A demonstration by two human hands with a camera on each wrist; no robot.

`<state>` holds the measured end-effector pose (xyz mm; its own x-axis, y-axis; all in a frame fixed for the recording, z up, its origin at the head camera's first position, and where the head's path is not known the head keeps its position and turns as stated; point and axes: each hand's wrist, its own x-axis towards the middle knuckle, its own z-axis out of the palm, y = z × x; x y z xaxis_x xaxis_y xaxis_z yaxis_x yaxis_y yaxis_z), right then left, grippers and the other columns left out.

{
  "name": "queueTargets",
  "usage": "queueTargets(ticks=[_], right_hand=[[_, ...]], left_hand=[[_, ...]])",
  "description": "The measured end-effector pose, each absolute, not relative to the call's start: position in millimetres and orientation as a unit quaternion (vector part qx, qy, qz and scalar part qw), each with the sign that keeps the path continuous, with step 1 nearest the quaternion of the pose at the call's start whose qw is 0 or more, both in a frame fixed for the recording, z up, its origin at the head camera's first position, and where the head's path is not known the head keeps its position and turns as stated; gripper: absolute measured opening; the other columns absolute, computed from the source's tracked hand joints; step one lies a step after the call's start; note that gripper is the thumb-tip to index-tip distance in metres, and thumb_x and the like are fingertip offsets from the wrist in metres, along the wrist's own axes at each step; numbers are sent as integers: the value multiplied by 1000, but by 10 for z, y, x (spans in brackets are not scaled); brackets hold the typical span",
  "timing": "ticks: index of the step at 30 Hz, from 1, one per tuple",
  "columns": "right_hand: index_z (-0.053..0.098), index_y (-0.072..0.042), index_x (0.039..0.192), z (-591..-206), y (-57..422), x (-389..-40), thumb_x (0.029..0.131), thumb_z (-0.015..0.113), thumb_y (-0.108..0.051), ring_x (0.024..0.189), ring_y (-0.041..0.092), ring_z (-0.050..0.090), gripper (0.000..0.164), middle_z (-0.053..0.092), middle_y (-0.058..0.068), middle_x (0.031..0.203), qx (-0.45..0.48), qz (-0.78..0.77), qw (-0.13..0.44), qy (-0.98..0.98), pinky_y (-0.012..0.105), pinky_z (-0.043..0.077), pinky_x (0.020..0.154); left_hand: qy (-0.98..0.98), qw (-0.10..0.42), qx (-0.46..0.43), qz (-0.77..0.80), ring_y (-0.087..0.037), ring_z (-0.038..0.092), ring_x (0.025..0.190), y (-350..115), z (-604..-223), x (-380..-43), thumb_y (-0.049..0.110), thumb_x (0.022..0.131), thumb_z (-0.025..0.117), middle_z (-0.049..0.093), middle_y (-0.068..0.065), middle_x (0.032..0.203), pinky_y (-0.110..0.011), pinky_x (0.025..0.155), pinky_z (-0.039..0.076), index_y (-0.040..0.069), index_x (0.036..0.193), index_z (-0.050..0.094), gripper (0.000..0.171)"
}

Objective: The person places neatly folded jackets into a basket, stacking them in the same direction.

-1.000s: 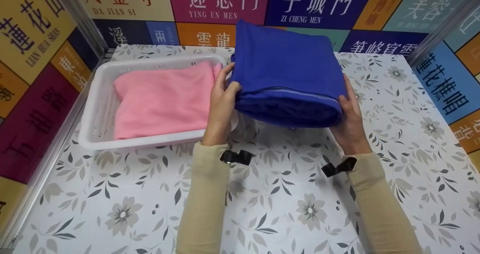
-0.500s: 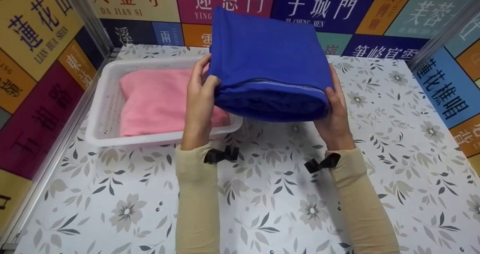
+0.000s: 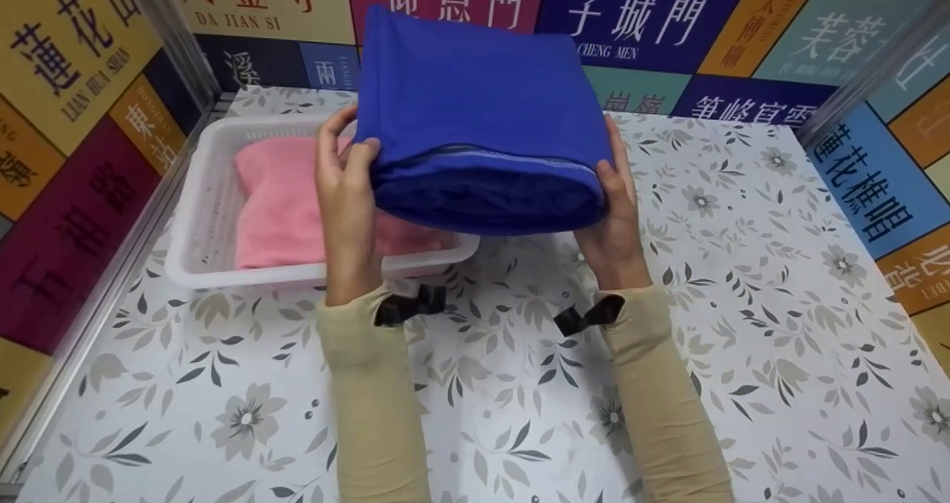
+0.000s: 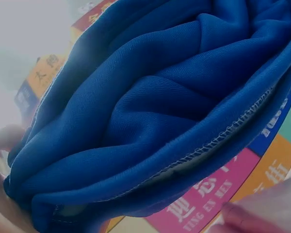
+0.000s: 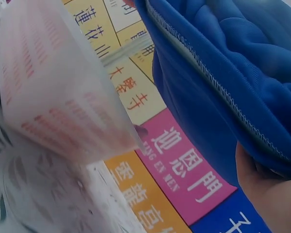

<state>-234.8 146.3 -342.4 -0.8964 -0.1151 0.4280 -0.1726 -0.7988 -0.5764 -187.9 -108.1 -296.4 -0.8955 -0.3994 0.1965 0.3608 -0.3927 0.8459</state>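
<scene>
A folded blue garment [image 3: 482, 95] is raised above the table between my two hands. My left hand [image 3: 347, 206] grips its left side, thumb on the near edge. On the opposite side my right hand [image 3: 616, 221] grips it the same way. Its near end bulges, with inner folds [image 4: 155, 107] and a pale stitched seam showing in the wrist views. Exactly which garment it is cannot be told. Beneath its left part, a white plastic basket [image 3: 185, 221] holds a folded pink cloth [image 3: 278, 206], partly covered by my left hand and the blue garment.
The basket stands at the table's back left, near the left wall panel [image 3: 82, 214]. A floral-patterned cover lies over the table [image 3: 512, 414]. Colourful panels with printed characters [image 3: 631, 13] rise at the back and both sides.
Both hands have carried the blue garment left and slightly upward, from right of the basket to partly over it. The pink cloth is now more hidden. The grip looks the same.
</scene>
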Motion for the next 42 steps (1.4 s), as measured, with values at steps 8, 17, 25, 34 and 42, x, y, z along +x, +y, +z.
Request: queueTargets(ticks=[8,17,25,34,42], right_hand=[[26,-14,141,-3457,1089,-2356,83,59,-12,129,23,27,67,28,6,142,229,922,13,-313,34,22,105],[18,-13,143,-3467,673,-2306,81,63,-14,128,23,28,76,29,6,142,237,915,-1,-326,34,23,104],[21,-16,143,-3526,456,-2320,83,60,-18,129,23,28,71,28,4,142,250,906,-22,-341,37,24,104],[26,-23,141,-3596,281,-2321,82,49,-8,127,24,30,64,28,0,143,261,873,-54,-409,40,28,101],[24,-21,142,-3632,273,-2332,82,49,-2,126,24,31,68,27,-1,142,263,858,-67,-437,39,28,101]], left_hand=[[-449,306,61,-837,-26,54,84,-1299,-3031,-1865,-3,81,46,55,-16,91,-33,75,43,3,101,49,21],[-292,367,101,-877,-25,54,82,-1597,-3091,-1871,-7,77,43,53,-13,92,-33,73,45,0,93,52,20],[-238,373,114,-890,-26,54,83,-1805,-3158,-1821,-7,76,41,55,-14,94,-35,72,45,0,93,52,21],[-184,370,152,-898,-27,55,82,-2048,-3294,-1784,-6,76,40,57,-14,96,-36,70,46,2,93,54,24],[-187,357,172,-899,-26,55,82,-2126,-3398,-1832,-5,75,42,57,-12,97,-35,69,46,2,94,55,24]])
